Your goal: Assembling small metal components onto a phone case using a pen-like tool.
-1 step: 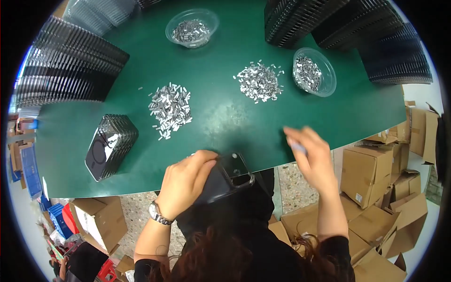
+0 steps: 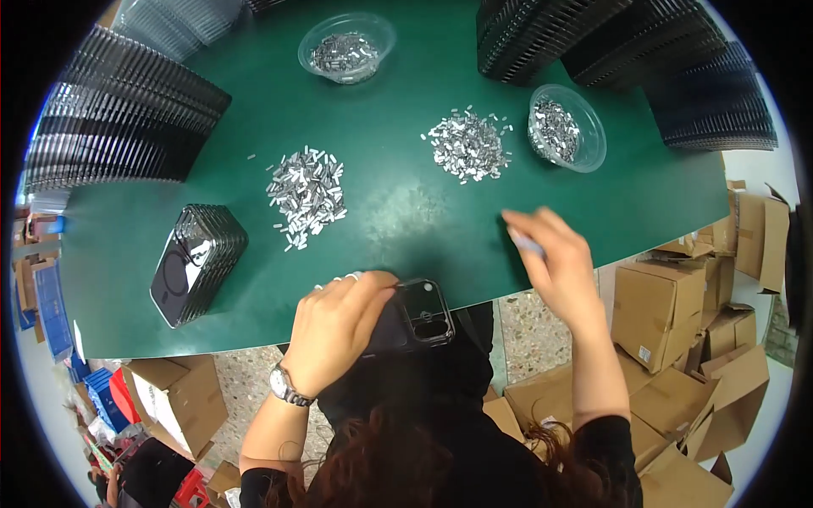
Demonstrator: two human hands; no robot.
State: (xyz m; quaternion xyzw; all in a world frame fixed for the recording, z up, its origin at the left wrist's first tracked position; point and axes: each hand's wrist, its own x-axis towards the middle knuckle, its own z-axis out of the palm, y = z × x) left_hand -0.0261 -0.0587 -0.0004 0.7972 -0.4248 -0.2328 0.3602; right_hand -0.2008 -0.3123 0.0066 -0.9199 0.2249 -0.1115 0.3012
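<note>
My left hand, with a ring and a wristwatch, grips a dark smoky phone case at the table's front edge. The case has a clear rim and a large camera opening facing right. My right hand hovers to the right of the case, apart from it, fingers drawn together. Something pale and bluish shows by its thumb; I cannot make out what it is. Beyond the hands lie two piles of small silvery pieces, a left pile and a right pile.
A stack of phone cases leans at the left. Two clear bowls, one at the back and one at the right, hold more silvery pieces. Tall case stacks line the green table. Cardboard boxes crowd the floor.
My right hand has moved slightly up and to the left. The phone case in my left hand has turned a little, its camera opening now showing more squarely.
</note>
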